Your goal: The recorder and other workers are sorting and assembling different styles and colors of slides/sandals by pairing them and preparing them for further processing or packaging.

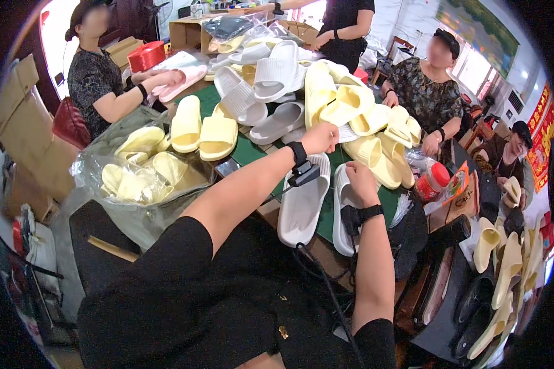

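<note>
Two pale grey slide slippers lie side by side in front of me, toes pointing away. Over the toe end of the left slipper is my left hand, its fingers curled closed. My right hand is at the strap of the right slipper, with fingers bent in. What either hand grips, if anything, is hidden. Beyond them rises a heap of yellow slippers and grey slippers. A pair of yellow slippers sits left of my left forearm.
Bagged yellow slippers lie at the left. A red-lidded jar stands right of the heap. Co-workers sit around the green-topped table; one at left handles a pink slipper. More yellow slippers stand at far right.
</note>
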Motion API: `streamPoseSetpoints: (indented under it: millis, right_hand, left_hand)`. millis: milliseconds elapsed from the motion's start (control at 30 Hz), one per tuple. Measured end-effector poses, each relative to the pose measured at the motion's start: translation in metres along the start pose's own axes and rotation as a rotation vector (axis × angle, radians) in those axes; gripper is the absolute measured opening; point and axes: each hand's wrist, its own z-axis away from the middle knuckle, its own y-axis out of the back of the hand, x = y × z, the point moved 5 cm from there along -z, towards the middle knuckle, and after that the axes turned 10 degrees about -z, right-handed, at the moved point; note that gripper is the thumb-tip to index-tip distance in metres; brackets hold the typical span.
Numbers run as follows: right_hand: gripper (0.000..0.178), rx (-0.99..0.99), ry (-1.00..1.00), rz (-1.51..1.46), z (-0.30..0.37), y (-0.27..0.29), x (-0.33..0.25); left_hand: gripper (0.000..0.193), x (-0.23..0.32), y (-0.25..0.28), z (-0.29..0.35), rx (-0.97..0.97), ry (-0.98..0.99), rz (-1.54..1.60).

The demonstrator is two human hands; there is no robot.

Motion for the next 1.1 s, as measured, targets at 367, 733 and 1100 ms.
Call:
streamPoseSetpoints:
  millis: [367, 733, 1100]
  right_hand:
    - [0.025, -0.042, 0.073, -0.457, 0.003, 0.019, -0.036]
    - [0.011, 0.253, 0.085, -0.675, 0.007, 0.016, -0.004]
    - [0.024, 0.261, 0.344, -0.293, 0.020, 0.019, -0.031]
  left_hand:
    - [0.008, 0.033, -0.012, 0.007, -0.195, -0.288, -0.039]
    - [0.008, -0.012, -0.027, 0.012, -0.146, -0.305, -0.396]
    - [0.011, 0.044, -0.013, 0.039, 0.102, -0.307, -0.604]
